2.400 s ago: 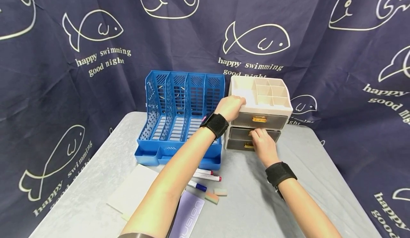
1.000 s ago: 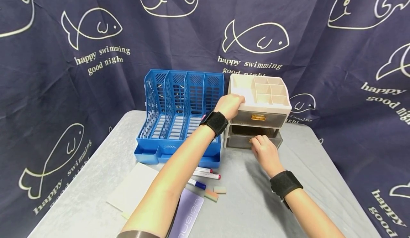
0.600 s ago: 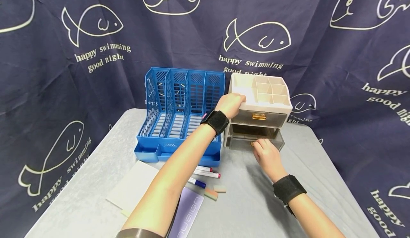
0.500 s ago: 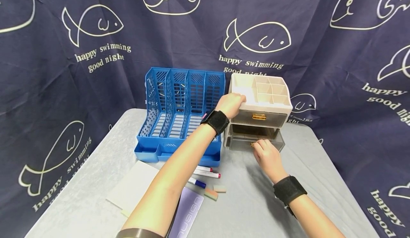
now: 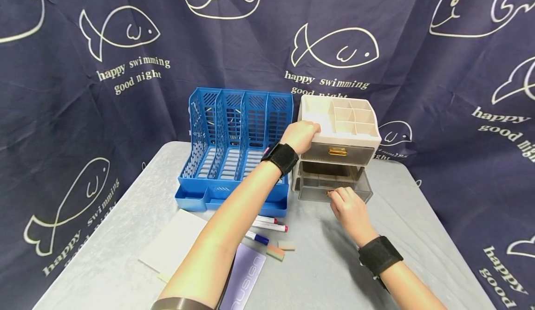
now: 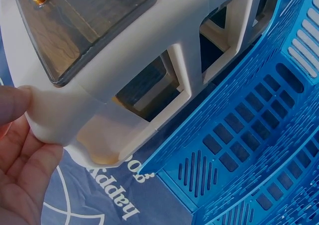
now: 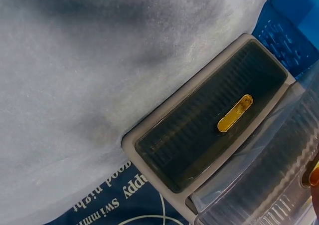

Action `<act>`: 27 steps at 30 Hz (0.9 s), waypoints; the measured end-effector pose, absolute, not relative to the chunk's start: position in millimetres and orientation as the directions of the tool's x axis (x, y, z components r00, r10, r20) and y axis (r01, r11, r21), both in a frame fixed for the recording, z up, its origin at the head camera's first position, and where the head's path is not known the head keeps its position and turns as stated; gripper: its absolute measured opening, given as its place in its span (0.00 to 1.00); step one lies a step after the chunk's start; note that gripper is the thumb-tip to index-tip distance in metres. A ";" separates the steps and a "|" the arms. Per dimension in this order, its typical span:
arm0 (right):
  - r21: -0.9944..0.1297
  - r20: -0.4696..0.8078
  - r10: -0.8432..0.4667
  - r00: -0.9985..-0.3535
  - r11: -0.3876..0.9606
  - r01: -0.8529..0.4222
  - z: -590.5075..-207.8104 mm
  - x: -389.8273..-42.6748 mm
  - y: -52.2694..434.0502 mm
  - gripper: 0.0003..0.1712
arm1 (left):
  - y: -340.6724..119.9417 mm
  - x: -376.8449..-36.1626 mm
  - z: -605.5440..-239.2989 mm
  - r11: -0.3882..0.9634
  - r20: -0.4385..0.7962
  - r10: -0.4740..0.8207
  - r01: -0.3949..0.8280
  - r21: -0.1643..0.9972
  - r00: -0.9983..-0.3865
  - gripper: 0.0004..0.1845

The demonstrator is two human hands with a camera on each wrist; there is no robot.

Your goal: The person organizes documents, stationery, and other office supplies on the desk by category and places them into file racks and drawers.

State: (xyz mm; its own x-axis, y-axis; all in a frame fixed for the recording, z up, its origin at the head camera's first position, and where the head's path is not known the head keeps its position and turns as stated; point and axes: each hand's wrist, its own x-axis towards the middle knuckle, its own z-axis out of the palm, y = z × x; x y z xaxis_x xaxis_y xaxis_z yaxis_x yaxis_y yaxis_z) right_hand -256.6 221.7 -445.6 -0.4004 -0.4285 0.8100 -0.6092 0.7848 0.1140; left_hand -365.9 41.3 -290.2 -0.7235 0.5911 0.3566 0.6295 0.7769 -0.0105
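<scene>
the beige drawer organiser (image 5: 339, 129) stands at the far middle of the grey table (image 5: 334, 263), touching the right side of the blue file rack (image 5: 236, 147). the left hand (image 5: 300, 136) grips the organiser's top left front corner, fingers curled over the rim and thumb pressed against the outer wall, as the left wrist view confirms. the lower drawer (image 5: 334, 187) is pulled partway out toward the person, at 6 o'clock from the closed upper drawer (image 5: 338, 154) with its gold handle. the right hand (image 5: 350, 210) sits at the front face of the lower drawer, fingertips pinched on its gold handle (image 5: 330, 192), which is mostly hidden behind the fingers. at 8 o'clock from that hand lie three markers (image 5: 267, 229) and two small erasers (image 5: 281, 249); further toward 8 o'clock are a white pad (image 5: 173, 245) and a purple booklet (image 5: 246, 280), partly under the left forearm. a dark fish-print cloth (image 5: 83, 68) hangs behind.
</scene>
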 end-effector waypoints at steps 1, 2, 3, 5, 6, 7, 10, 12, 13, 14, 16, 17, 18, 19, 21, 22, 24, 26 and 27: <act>0.115 0.812 -0.428 -0.398 0.785 -0.609 -445.7 -255.7 221.6 0.08 | 41.3 -365.8 -290.0 0.777 0.357 0.592 0.630 -0.012 -0.723 0.17; 0.115 0.815 -0.426 -0.393 0.783 -0.611 -445.7 -254.8 221.4 0.08 | 41.1 -365.6 -289.9 0.776 0.358 0.593 0.631 -0.012 -0.721 0.17; 0.114 0.818 -0.425 -0.388 0.781 -0.614 -445.8 -253.9 221.1 0.08 | 41.1 -365.6 -289.9 0.775 0.359 0.593 0.632 -0.012 -0.721 0.17; 0.116 0.827 -0.420 -0.374 0.778 -0.618 -445.9 -252.1 220.5 0.09 | 41.1 -365.5 -289.6 0.773 0.363 0.595 0.634 -0.015 -0.717 0.17; 0.115 0.830 -0.418 -0.369 0.776 -0.620 -445.9 -251.1 220.0 0.10 | 41.3 -365.4 -289.5 0.772 0.363 0.596 0.635 -0.016 -0.716 0.17; 0.113 0.834 -0.414 -0.364 0.774 -0.623 -446.1 -250.0 219.6 0.10 | 41.4 -365.5 -289.3 0.772 0.364 0.596 0.636 -0.014 -0.716 0.17; 0.109 0.839 -0.410 -0.358 0.771 -0.627 -446.4 -246.9 218.6 0.12 | 41.8 -365.5 -288.7 0.773 0.361 0.593 0.634 -0.008 -0.719 0.17; 0.106 0.837 -0.411 -0.361 0.769 -0.631 -446.9 -244.9 218.1 0.13 | 41.8 -365.3 -288.6 0.775 0.358 0.593 0.632 -0.008 -0.722 0.17; 0.105 0.836 -0.412 -0.361 0.768 -0.632 -447.1 -243.9 217.9 0.13 | 41.8 -365.3 -288.7 0.775 0.358 0.592 0.632 -0.008 -0.722 0.17; 0.104 0.836 -0.413 -0.362 0.766 -0.634 -447.3 -243.0 217.7 0.13 | 41.8 -365.2 -288.8 0.775 0.358 0.592 0.632 -0.008 -0.722 0.17; 0.103 0.836 -0.413 -0.362 0.765 -0.636 -447.6 -241.3 217.3 0.13 | 41.6 -365.0 -288.9 0.773 0.359 0.594 0.634 -0.010 -0.720 0.17; 0.103 0.836 -0.414 -0.360 0.764 -0.637 -447.5 -240.3 217.1 0.12 | 41.6 -364.9 -288.9 0.773 0.361 0.595 0.634 -0.011 -0.718 0.17; 0.104 0.836 -0.415 -0.359 0.763 -0.638 -447.4 -239.4 216.8 0.12 | 41.4 -364.9 -288.9 0.773 0.362 0.595 0.635 -0.010 -0.718 0.17; 0.105 0.835 -0.417 -0.359 0.762 -0.639 -447.4 -238.5 216.6 0.12 | 41.4 -365.1 -288.9 0.772 0.363 0.594 0.635 -0.009 -0.718 0.17; 0.107 0.835 -0.419 -0.357 0.760 -0.641 -447.8 -236.9 216.5 0.12 | 41.3 -365.2 -288.9 0.773 0.362 0.594 0.635 -0.008 -0.718 0.17; 0.107 0.834 -0.419 -0.358 0.761 -0.640 -447.9 -236.2 216.4 0.12 | 41.3 -365.3 -288.8 0.773 0.363 0.593 0.635 -0.006 -0.719 0.17; 0.109 0.834 -0.419 -0.360 0.763 -0.637 -448.5 -235.0 216.2 0.13 | 41.5 -365.3 -288.7 0.773 0.360 0.593 0.634 -0.004 -0.721 0.17; 0.103 0.835 -0.414 -0.361 0.764 -0.637 -449.0 -234.2 216.0 0.13 | 41.8 -365.0 -288.4 0.774 0.356 0.593 0.634 -0.003 -0.722 0.18; 0.101 0.836 -0.412 -0.362 0.764 -0.637 -449.3 -233.9 215.9 0.13 | 41.9 -364.6 -288.2 0.773 0.356 0.593 0.634 -0.002 -0.722 0.18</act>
